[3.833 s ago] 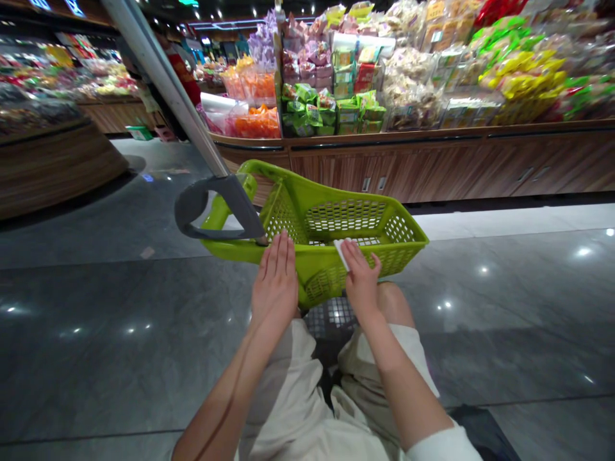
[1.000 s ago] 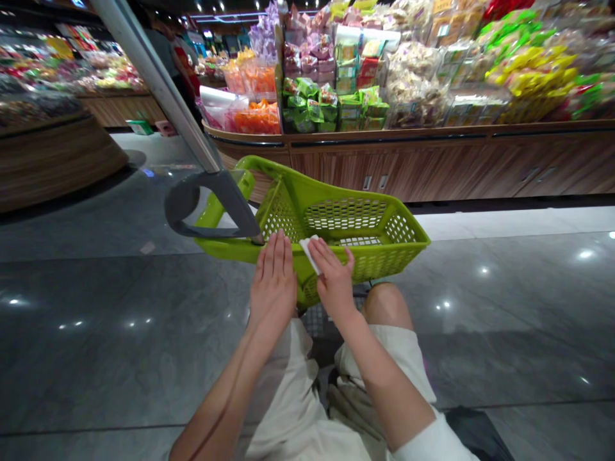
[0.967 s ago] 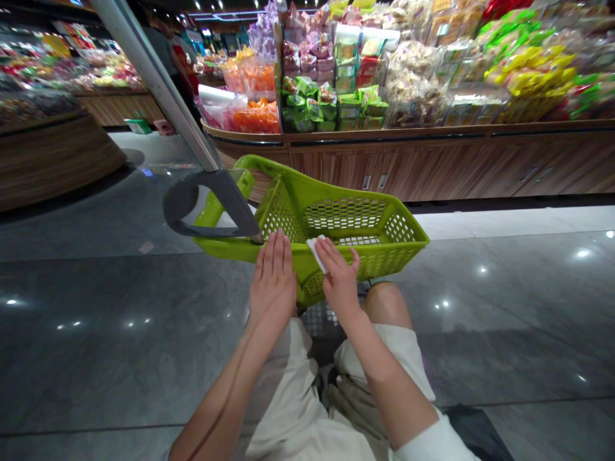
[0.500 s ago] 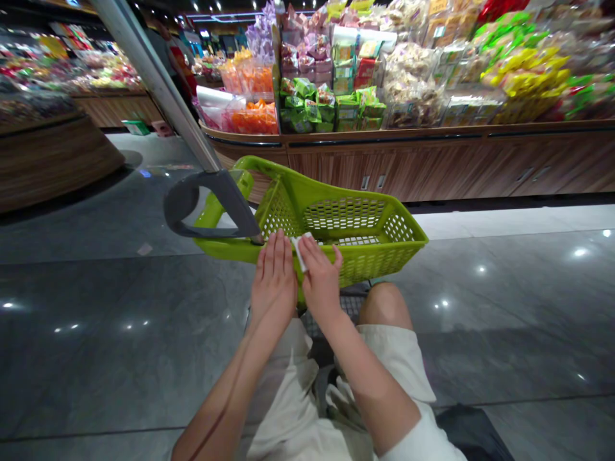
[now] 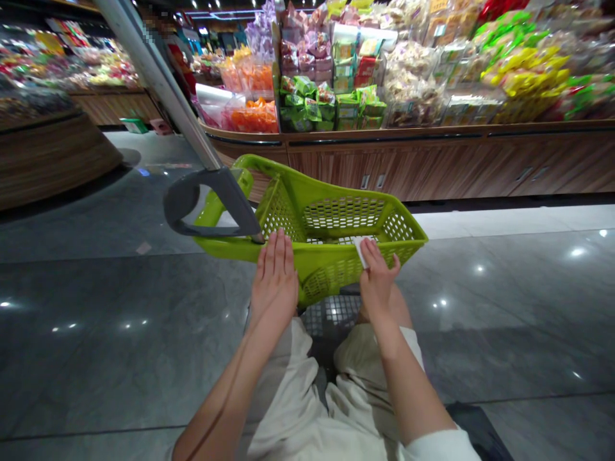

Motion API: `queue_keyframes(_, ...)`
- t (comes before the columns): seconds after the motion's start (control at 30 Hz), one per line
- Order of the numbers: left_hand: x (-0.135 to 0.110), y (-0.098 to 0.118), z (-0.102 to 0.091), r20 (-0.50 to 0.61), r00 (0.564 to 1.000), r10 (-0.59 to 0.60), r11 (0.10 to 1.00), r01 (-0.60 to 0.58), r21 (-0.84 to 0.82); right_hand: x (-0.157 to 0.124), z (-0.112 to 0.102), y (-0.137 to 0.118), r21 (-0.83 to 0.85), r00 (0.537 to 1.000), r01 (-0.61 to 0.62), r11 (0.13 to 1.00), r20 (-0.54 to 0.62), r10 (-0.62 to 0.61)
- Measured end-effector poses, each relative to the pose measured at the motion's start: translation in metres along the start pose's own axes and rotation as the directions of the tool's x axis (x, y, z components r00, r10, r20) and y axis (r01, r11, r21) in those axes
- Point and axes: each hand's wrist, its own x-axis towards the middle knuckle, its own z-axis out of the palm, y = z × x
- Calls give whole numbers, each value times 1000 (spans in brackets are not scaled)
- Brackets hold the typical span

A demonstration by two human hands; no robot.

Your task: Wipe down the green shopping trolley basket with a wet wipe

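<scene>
Nearest my camera, below the lime-green perforated plastic basket (image 5: 336, 262), I see cream shorts (image 5: 293, 410) and a bare knee (image 5: 396, 301). My left hand (image 5: 273, 280) lies open and flat, fingers together, on the basket's near rim. My right hand (image 5: 378, 282) is half-closed at the same rim, further along, pinching a small white slip (image 5: 361, 251) at its fingertips; I cannot tell whether the slip is paper or cloth. Just left of the basket, a grey loop handle (image 5: 204, 205) tops a long metal pole (image 5: 175, 102). Beyond the basket, polished grey stone floor (image 5: 96, 307) runs to a wood-fronted display counter (image 5: 408, 165), piled with bagged snacks (image 5: 408, 77). Past the pole stands a distant person in red (image 5: 175, 57).
</scene>
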Motion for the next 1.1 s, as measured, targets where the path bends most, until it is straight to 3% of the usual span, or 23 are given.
queue_keyframes(0.1,0,1,1,-9,1000,-3,1000,3,0,2,2,-35,52,999,-21,998,31,19)
queue_keyframes(0.23,0,2,0,-19,1000,-11,1000,11,-3,-3,7,-104,187,960,207,960,150,-236)
queue_keyframes(0.33,0,2,-2,-25,1000,-16,1000,16,-7,-7,8,-124,199,923,316,928,160,-349)
queue_keyframes(0.4,0,2,-3,-11,1000,-11,1000,11,0,-9,8,-113,168,916,346,923,152,-371)
queue_keyframes(0.47,0,1,-4,5,1000,-7,1000,7,8,-9,6,-85,124,926,334,934,142,-350)
queue_keyframes(0.63,0,0,-1,9,1000,-6,1000,6,-11,-6,-2,-1,-16,990,128,992,66,-126)
queue_keyframes(0.73,-1,0,1,-4,1000,-3,1000,3,-20,-3,-4,11,-42,999,30,999,19,-29)
queue_keyframes(0.83,0,1,1,-6,1000,-5,1000,5,-21,-1,1,-25,0,999,15,1000,31,-15)
queue_keyframes(0.9,0,2,0,-8,1000,-10,1000,10,-16,-1,5,-65,84,987,123,989,94,-130)
queue_keyframes(1.0,1,3,-1,-15,999,-30,1000,30,-6,-2,8,-116,216,932,284,934,167,-322)
queue_keyframes(1.1,1,3,-3,-4,999,-34,999,34,-6,-4,7,-126,234,916,312,921,182,-357)
